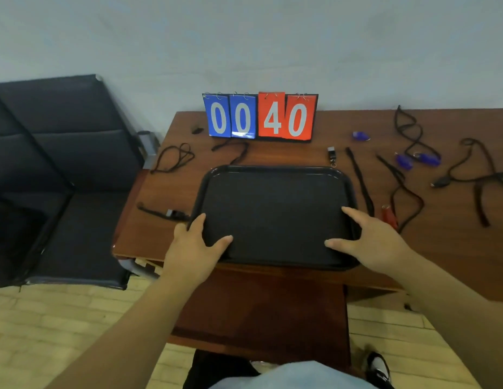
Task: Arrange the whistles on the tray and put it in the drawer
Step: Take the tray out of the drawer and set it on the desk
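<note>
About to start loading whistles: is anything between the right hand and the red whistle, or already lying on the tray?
Nothing visible blocks it. The red whistle lies just beyond the right rim of the tray, close to the right hand; a black cord lies beside it. Only that hand and the left hand rest on the tray.

Tray centred on table, whistles right, scoreboard behind

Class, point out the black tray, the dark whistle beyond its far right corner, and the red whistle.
black tray (275, 203): head view, bare floor of the tray.
dark whistle (331, 152): head view, its body.
red whistle (389, 216): head view, its body.
</note>
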Tool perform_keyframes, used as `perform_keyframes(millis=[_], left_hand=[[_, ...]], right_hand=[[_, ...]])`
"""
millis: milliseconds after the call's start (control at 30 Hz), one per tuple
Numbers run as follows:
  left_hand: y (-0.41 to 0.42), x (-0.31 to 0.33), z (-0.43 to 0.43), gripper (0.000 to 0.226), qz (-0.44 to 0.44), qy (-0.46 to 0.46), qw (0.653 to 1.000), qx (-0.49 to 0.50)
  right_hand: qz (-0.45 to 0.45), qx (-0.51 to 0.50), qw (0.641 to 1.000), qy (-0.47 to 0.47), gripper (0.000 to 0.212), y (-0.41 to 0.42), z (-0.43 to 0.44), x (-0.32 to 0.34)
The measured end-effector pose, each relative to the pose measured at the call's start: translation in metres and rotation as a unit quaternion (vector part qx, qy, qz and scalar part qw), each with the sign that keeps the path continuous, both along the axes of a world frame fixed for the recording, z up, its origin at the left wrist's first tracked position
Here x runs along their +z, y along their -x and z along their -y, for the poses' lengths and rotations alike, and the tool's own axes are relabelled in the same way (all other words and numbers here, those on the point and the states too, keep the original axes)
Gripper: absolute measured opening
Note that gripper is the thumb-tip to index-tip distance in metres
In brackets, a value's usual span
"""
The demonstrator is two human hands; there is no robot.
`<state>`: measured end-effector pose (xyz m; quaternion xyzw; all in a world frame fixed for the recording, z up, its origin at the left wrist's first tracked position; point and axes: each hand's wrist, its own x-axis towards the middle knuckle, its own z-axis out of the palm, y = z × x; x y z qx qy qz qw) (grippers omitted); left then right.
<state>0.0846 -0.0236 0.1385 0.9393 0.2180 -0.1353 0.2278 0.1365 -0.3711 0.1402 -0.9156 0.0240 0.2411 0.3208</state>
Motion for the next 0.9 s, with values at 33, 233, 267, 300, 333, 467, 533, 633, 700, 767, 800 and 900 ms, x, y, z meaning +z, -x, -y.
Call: perform_keyframes(millis=[33, 233, 267, 300, 333, 467, 533, 633, 700, 767, 800, 900], left_hand=[[-0.006, -0.010, 0.002, 0.093, 0.000, 0.005, 1.000, 0.000], [-0.040, -0.059, 0.012, 0.094, -0.013, 0.008, 1.000, -0.011], [-0.045, -0.066, 0.013, 0.095, -0.017, 0.003, 1.000, -0.016], [-0.049, -0.073, 0.016, 0.095, -0.017, -0.002, 1.000, -0.020], [-0.053, -0.079, 0.018, 0.095, -0.016, -0.007, 1.000, -0.025], [-0.065, -0.096, 0.026, 0.096, -0.005, -0.038, 0.999, -0.038], [-0.071, -0.100, 0.028, 0.097, -0.017, -0.066, 0.996, -0.052], [-0.077, -0.106, 0.030, 0.095, -0.036, -0.111, 0.990, -0.075], [-0.080, -0.108, 0.031, 0.094, -0.052, -0.135, 0.986, -0.083], [-0.080, -0.109, 0.032, 0.094, -0.071, -0.163, 0.979, -0.099], [-0.080, -0.109, 0.032, 0.094, -0.078, -0.182, 0.974, -0.112], [-0.082, -0.109, 0.038, 0.092, -0.085, -0.224, 0.960, -0.145]], right_hand=[[0.004, -0.009, 1.000, 0.004, 0.100, -0.003, 0.001, -0.009], [0.012, -0.041, 0.999, 0.028, 0.100, -0.020, 0.001, -0.052], [0.011, -0.045, 0.998, 0.035, 0.101, -0.023, 0.002, -0.058], [0.008, -0.048, 0.998, 0.043, 0.102, -0.026, 0.002, -0.064], [0.006, -0.051, 0.997, 0.052, 0.102, -0.029, 0.003, -0.068], [0.005, -0.054, 0.995, 0.083, 0.102, -0.043, 0.006, -0.077], [0.001, -0.050, 0.994, 0.097, 0.101, -0.048, 0.006, -0.081], [-0.006, -0.037, 0.991, 0.126, 0.098, -0.050, 0.006, -0.087], [-0.006, -0.026, 0.988, 0.151, 0.094, -0.052, 0.003, -0.089], [0.005, -0.011, 0.983, 0.185, 0.090, -0.051, -0.001, -0.090], [0.015, 0.000, 0.978, 0.206, 0.089, -0.050, -0.003, -0.090], [0.041, 0.024, 0.962, 0.268, 0.085, -0.047, -0.006, -0.089]])
